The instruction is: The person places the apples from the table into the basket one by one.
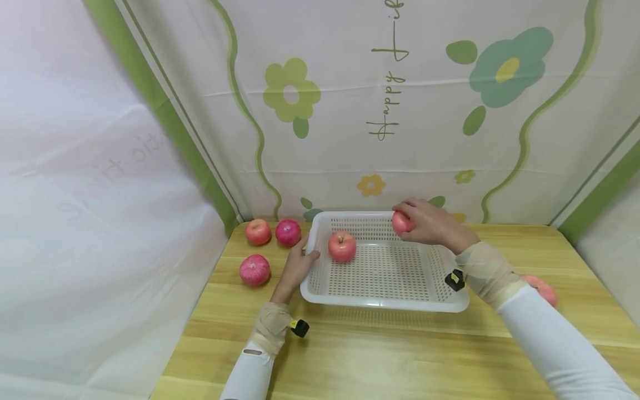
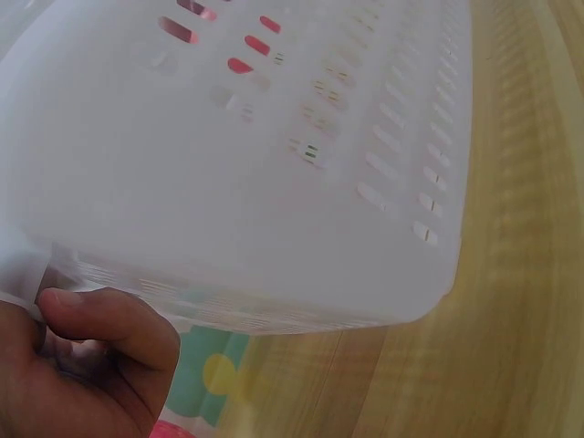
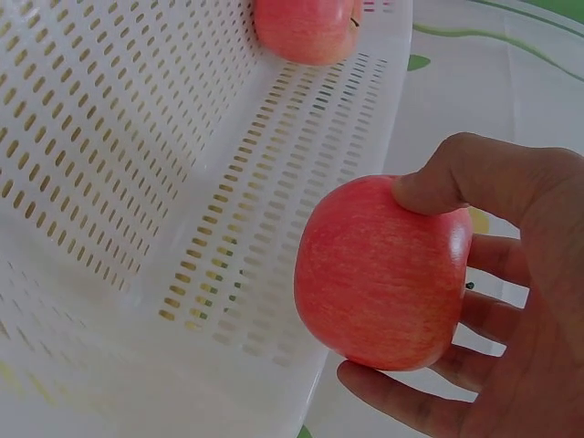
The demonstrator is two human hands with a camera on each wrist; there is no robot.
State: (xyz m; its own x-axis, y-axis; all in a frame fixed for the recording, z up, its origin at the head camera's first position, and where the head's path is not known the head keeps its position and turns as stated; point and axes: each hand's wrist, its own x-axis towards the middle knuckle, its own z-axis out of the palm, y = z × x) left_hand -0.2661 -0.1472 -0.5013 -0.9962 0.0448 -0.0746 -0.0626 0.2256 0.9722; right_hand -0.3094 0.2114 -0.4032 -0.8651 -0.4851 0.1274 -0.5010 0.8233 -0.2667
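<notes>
The apple [image 1: 401,223] sat in the right hand [image 1: 429,223], thumb and fingers [image 3: 429,187] curled round it, above the far edge of the white slotted basket [image 1: 385,303]. A second apple [image 1: 342,246] lay inside the basket near its left wall. The left hand [image 1: 298,265] gripped the basket's left rim, thumb over the edge. The basket rested on the wooden worktop [image 1: 400,355], where three more apples [image 1: 255,270] lay to its left.
</notes>
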